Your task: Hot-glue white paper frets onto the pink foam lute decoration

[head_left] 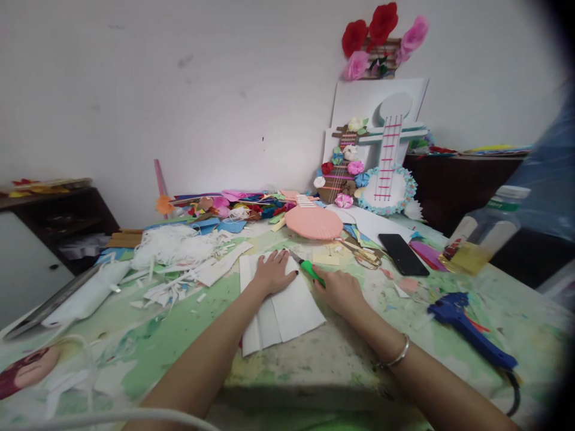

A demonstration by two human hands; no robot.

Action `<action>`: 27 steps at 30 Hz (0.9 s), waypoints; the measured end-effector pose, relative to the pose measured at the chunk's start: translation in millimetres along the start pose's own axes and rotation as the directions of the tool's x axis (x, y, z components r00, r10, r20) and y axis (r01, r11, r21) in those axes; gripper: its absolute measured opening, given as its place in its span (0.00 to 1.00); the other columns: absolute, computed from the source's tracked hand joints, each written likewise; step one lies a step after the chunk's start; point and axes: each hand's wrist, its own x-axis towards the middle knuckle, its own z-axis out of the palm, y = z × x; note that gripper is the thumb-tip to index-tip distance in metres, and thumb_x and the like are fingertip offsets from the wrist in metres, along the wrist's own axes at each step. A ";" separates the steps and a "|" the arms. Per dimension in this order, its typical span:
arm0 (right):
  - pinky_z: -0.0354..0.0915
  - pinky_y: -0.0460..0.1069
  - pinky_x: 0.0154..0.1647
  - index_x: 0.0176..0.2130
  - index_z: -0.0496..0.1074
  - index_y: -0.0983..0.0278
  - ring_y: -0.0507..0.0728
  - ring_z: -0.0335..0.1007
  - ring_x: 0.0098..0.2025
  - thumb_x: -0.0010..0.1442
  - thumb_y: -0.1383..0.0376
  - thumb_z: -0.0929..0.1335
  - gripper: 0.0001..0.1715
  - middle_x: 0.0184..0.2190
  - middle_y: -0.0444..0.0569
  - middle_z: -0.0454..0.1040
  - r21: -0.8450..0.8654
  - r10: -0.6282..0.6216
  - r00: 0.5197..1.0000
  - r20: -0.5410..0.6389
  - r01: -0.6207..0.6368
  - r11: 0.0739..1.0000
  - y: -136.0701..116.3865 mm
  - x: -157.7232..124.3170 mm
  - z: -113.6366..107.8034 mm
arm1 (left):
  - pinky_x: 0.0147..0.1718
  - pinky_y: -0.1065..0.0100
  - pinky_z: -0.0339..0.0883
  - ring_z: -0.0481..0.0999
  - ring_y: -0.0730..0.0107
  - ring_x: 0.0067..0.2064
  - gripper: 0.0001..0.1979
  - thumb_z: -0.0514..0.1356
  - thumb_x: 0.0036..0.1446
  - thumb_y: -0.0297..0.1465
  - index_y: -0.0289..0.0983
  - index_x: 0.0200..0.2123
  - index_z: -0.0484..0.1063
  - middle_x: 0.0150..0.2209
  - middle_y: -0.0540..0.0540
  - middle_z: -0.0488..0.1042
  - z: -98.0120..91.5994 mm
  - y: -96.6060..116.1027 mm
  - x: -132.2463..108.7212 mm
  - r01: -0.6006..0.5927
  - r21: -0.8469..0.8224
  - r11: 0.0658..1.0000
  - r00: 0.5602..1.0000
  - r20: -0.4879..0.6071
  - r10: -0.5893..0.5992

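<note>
White folded paper lies in front of me on the paint-marked table, with crease lines running along its length. My left hand rests flat across its upper part, fingers spread. In my right hand is a green utility knife, held by its handle. Its blade points up and left, near the far right edge of the paper and close to my left fingertips. Whether the blade touches the paper I cannot tell. Just beyond the knife are a small yellow paper piece and gold-handled scissors.
A blue glue gun, a black phone and a bottle of yellow liquid stand or lie at right. White paper scraps and shredded strands cover the left. A pink paper instrument lies behind; decorated paper instruments lean on the wall.
</note>
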 end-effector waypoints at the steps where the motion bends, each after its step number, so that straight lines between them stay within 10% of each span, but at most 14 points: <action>1: 0.64 0.53 0.34 0.59 0.59 0.46 0.63 0.75 0.36 0.63 0.56 0.57 0.25 0.35 0.52 0.78 0.000 0.002 1.000 0.001 -0.002 1.000 -0.4 0.1 -0.5 | 0.58 0.42 0.42 0.45 0.53 0.66 0.36 0.41 0.58 0.49 0.37 0.65 0.44 0.67 0.43 0.45 -0.3 0.1 0.0 0.000 0.002 1.000 1.000 0.002 0.000; 13: 0.62 0.49 0.34 0.57 0.64 0.47 0.60 0.73 0.38 0.60 0.56 0.60 0.25 0.38 0.50 0.78 0.216 0.014 1.000 -0.027 -0.008 0.976 18.6 3.4 1.2 | 0.60 0.48 0.44 0.50 0.56 0.65 0.32 0.45 0.59 0.46 0.39 0.64 0.49 0.66 0.44 0.50 -2.8 -1.6 -2.1 0.000 -0.091 0.996 0.998 -0.059 -0.006; 17: 0.60 0.46 0.32 0.56 0.66 0.52 0.56 0.72 0.33 0.59 0.56 0.62 0.26 0.34 0.46 0.79 0.447 0.037 0.996 -0.075 0.001 0.895 40.0 6.0 0.2 | 0.57 0.63 0.54 0.63 0.65 0.59 0.22 0.45 0.60 0.36 0.39 0.57 0.61 0.59 0.46 0.65 -14.4 -15.9 -7.6 0.138 -0.177 0.975 0.946 -0.267 -0.183; 21: 0.61 0.48 0.36 0.56 0.68 0.55 0.57 0.71 0.33 0.58 0.57 0.63 0.26 0.35 0.47 0.79 0.513 0.135 0.970 -0.204 -0.011 0.858 52.0 10.4 -3.1 | 0.49 0.52 0.60 0.67 0.46 0.54 0.23 0.50 0.56 0.40 0.30 0.49 0.66 0.51 0.31 0.70 -35.6 -40.2 -21.7 0.368 -0.160 0.916 0.869 -0.290 -0.400; 23: 0.61 0.49 0.38 0.59 0.63 0.56 0.58 0.72 0.37 0.59 0.57 0.63 0.29 0.39 0.49 0.78 0.509 0.212 0.951 -0.226 -0.070 0.858 55.9 12.4 -3.5 | 0.42 0.52 0.64 0.69 0.39 0.50 0.33 0.52 0.50 0.52 0.29 0.47 0.67 0.49 0.27 0.70 -42.7 -51.3 -29.0 0.559 -0.108 0.822 0.813 -0.121 -0.569; 27: 0.61 0.51 0.39 0.64 0.51 0.65 0.63 0.71 0.43 0.61 0.57 0.60 0.35 0.44 0.58 0.75 0.443 0.403 0.907 -0.122 -0.314 0.840 64.0 16.2 -0.6 | 0.36 0.54 0.66 0.74 0.38 0.43 0.31 0.57 0.42 0.56 0.33 0.36 0.72 0.42 0.29 0.75 -42.3 -64.5 -36.0 0.523 -0.082 0.848 0.850 0.115 -0.514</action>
